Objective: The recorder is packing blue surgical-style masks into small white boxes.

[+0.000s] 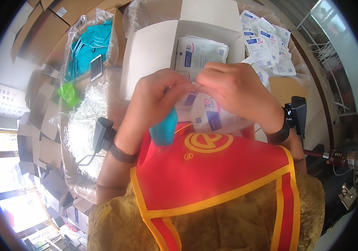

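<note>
My left hand (156,94) and my right hand (239,85) meet in front of my chest, fingers pinched together at the top edge of a white printed plastic packet (210,115). The packet hangs below my right hand. Under my left palm a teal flat piece (163,129) sticks out, apparently gripped by the hidden lower fingers. Just beyond both hands stands an open white carton (149,54) with a stack of similar white packets (202,54) inside.
At the far left a lined box holds teal pieces (93,39); a phone (96,67) lies by it. Nearer are a green plastic bag (68,94) and white shredded strips (89,125). Loose white packets (266,46) fill a lined box at far right. Cardboard boxes (47,25) stand left.
</note>
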Motion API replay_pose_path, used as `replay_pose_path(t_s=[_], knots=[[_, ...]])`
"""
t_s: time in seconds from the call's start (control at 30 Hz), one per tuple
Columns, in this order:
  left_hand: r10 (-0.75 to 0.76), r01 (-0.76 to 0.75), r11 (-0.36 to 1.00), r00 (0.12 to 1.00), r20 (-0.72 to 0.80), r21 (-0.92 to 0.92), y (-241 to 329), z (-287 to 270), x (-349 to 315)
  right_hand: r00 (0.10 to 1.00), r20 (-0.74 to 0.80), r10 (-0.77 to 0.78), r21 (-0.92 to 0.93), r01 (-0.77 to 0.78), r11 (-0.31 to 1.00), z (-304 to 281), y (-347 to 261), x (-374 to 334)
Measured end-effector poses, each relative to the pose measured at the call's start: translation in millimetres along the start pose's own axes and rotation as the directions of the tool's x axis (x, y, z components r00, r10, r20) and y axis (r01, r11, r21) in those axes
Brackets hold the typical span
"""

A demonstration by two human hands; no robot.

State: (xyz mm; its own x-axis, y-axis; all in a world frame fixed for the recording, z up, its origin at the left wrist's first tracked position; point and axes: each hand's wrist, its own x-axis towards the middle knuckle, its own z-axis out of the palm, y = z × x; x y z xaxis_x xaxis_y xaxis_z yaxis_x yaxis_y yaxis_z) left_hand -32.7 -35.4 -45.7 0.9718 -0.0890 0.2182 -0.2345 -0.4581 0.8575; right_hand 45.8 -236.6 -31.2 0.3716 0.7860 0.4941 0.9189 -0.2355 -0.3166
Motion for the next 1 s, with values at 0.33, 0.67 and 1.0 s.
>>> replay_pose_path(t_s=[0.33,0.67,1.0], knots=[[-0.252,0.183,0.932,0.948,-0.195,-0.314,-1.2,1.9,7.7,0.993,-0.028,-0.117,-0.016,0.116,0.993,-6.5,-16.6,6.0],[-0.343,0.372,0.928,0.864,-0.368,0.006,-114.0,-40.6,22.8,0.982,-0.091,-0.163,-0.02,0.162,0.987,-32.3,-46.9,-19.7],[0.102,-0.119,0.973,0.99,0.099,0.196,22.2,-24.1,-14.2,0.988,-0.127,-0.088,0.114,0.102,0.988,-21.5,-13.0,-4.5]])
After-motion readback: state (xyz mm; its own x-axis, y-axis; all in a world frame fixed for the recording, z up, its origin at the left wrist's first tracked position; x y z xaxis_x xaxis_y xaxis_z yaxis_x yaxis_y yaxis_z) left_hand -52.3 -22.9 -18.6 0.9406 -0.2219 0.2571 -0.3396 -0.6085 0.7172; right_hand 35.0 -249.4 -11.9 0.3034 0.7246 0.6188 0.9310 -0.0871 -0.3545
